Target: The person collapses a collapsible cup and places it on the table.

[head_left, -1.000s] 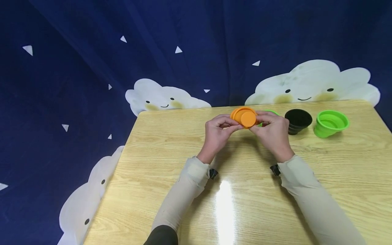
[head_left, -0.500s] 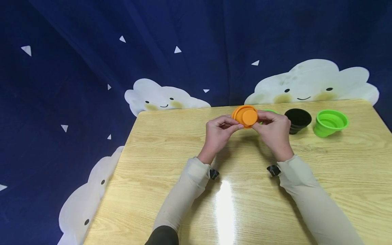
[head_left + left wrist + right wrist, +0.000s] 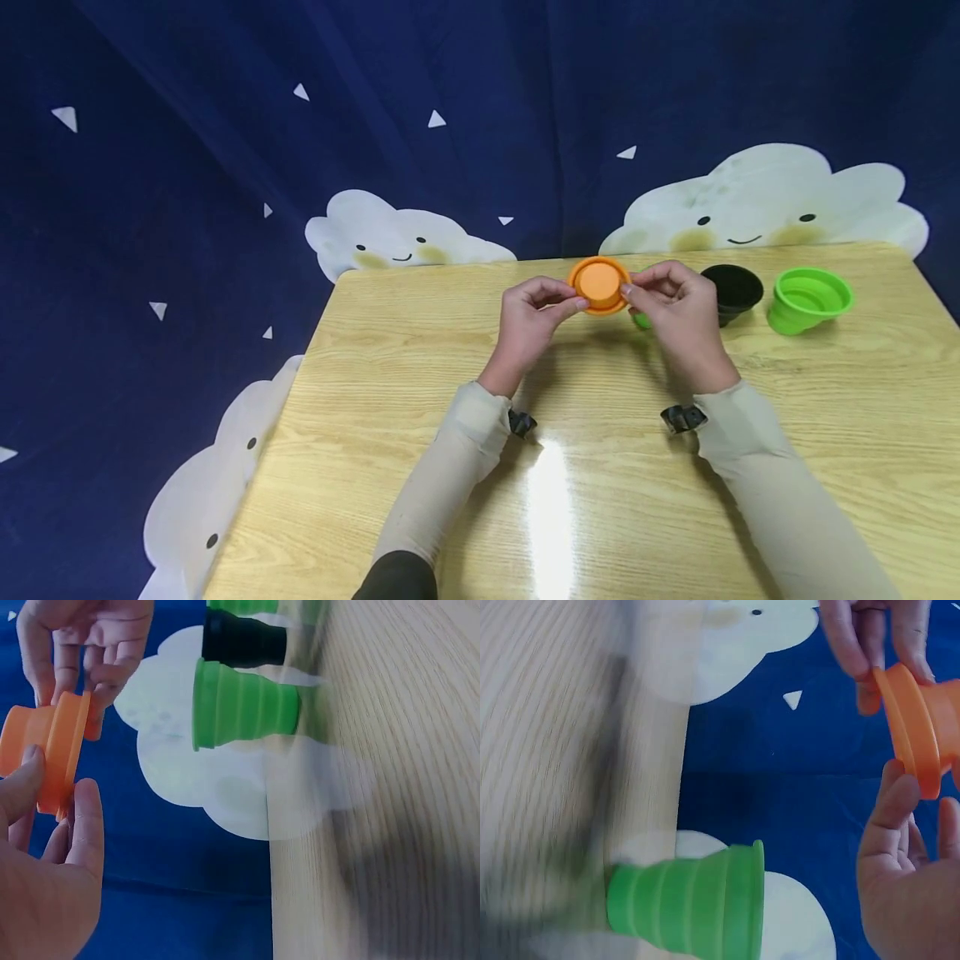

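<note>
An orange collapsible cup (image 3: 600,282) is held up over the far part of the table, its base turned toward the head camera. It is partly folded, with the narrower base section (image 3: 21,739) still standing out from the wide rim in the left wrist view. My left hand (image 3: 531,325) pinches the cup's left edge between thumb and fingers. On the opposite edge, my right hand (image 3: 678,321) pinches the rim, thumb on the near side. Behind the right hand a green cup (image 3: 642,320) is mostly hidden; the right wrist view shows this ribbed green cup (image 3: 690,900) upright and extended.
To the right of my right hand stand a black cup (image 3: 735,292) and another green cup (image 3: 810,300), both mouth up. They sit near the far edge of the wooden table (image 3: 375,375). A dark blue curtain (image 3: 465,67) with clouds hangs behind.
The orange cup's base has swung from facing rightward to facing the head camera more squarely. My right hand has shifted slightly right, changing its grip on the edge; the left hand has barely moved.
</note>
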A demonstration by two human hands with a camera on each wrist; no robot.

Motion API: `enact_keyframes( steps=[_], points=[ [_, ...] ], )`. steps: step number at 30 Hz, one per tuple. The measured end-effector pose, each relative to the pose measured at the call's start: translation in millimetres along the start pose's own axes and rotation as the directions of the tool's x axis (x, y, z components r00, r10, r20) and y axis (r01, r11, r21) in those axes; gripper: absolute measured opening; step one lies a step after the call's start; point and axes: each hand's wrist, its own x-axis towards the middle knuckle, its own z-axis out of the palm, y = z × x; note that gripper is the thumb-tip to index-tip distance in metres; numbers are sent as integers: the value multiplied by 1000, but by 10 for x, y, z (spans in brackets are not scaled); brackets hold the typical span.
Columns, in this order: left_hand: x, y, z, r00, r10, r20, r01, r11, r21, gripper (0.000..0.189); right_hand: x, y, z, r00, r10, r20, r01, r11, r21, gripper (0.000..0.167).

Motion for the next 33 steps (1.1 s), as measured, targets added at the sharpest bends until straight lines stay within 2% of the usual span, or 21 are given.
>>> enact_keyframes(
  steps=[2, 5, 8, 11, 13, 16, 20, 23, 28, 33],
  points=[
    [0, -11, -4, 1000, -11, 4, 11, 999, -42, 14, 9, -3, -15, 997, 73, 34, -78, 986, 146, 24],
    [-4, -5, -3, 999, -31, 21, 33, 993, -110, 15, 18, -5, -43, 976, 189, 108, -214, 920, 328, 37],
    [-15, 12, 3, 996, -70, 52, 79, 979, -187, 18, 18, -7, -66, 953, 259, 159, -302, 861, 409, 44],
    [-28, 30, 10, 990, -115, 85, 133, 956, -263, 22, 19, -1, -75, 946, 273, 174, -322, 847, 423, 41],
    [-33, 37, 13, 986, -134, 99, 157, 944, -290, 25, 20, 4, -73, 951, 258, 170, -306, 858, 413, 38],
    [-36, 40, 20, 984, -141, 110, 168, 940, -298, 28, 18, 2, -58, 967, 216, 137, -252, 894, 371, 31],
    [-41, 40, 39, 989, -120, 84, 139, 946, -294, 31, 15, -18, -19, 986, 152, 67, -164, 950, 264, 29],
    [-52, 51, 71, 995, -95, 38, 102, 948, -302, 31, 9, -33, 13, 993, 113, 33, -117, 979, 170, 28],
    [-64, 64, 150, 997, -61, -42, 45, 950, -308, 29, 0, -38, 66, 999, 36, 13, -37, 998, 60, 27],
    [-72, 81, 205, 994, -54, -98, 21, 951, -309, 27, -10, -32, 109, 1000, -3, -17, 2, 997, -78, 26]
  ],
)
